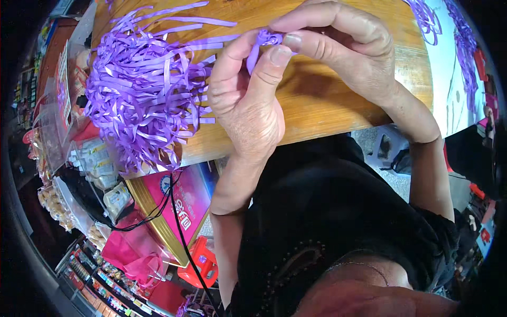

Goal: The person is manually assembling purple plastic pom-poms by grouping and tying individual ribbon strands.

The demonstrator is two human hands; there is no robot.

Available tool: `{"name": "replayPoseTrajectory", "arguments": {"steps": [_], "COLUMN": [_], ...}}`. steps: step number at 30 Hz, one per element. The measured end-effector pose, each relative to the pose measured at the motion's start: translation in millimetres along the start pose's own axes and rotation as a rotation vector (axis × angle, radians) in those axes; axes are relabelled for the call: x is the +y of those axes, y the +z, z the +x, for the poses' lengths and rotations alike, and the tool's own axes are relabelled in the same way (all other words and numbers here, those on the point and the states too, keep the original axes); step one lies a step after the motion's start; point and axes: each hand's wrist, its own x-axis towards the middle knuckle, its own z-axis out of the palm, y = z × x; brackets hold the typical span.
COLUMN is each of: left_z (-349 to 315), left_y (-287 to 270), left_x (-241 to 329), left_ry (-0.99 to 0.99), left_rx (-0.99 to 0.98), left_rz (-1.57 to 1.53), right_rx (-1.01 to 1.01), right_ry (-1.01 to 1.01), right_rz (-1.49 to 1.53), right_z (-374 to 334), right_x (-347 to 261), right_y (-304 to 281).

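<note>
Brown wood forms the tabletop [338, 113], a purple ribbon heap [142, 87] lying along its left edge to the near corner. Between heap and right edge, raised above, the left hand [248, 100] and right hand [359, 58] pinch a small looped ribbon [268, 38] by thumbs and fingertips.

Left fingers [229, 66] and right fingers [317, 18] curl into pinches, thumb tips [280, 56] close together.

Glossy wooden tabletop [338, 113] above a speckled pale floor [397, 184], crowded shelves [100, 282] at lower left.
</note>
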Motion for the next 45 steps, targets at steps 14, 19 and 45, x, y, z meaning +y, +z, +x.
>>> {"name": "replayPoseTrajectory", "arguments": {"steps": [14,19,45], "left_z": [1,4,1], "left_y": [-8,-6,-24], "left_x": [-14,-14,18], "left_ry": [0.167,0.11,-0.112], "left_rx": [0.047,0.114,-0.023], "left_rz": [0.153,0.086,0.394], "right_rx": [-0.024,-0.026,0.018], "right_ry": [0.766,0.786,0.782], "right_rz": [-0.446,-0.422,-0.298], "right_z": [38,37,15], "right_x": [-66,-64,-43], "right_y": [8,8,5]}}
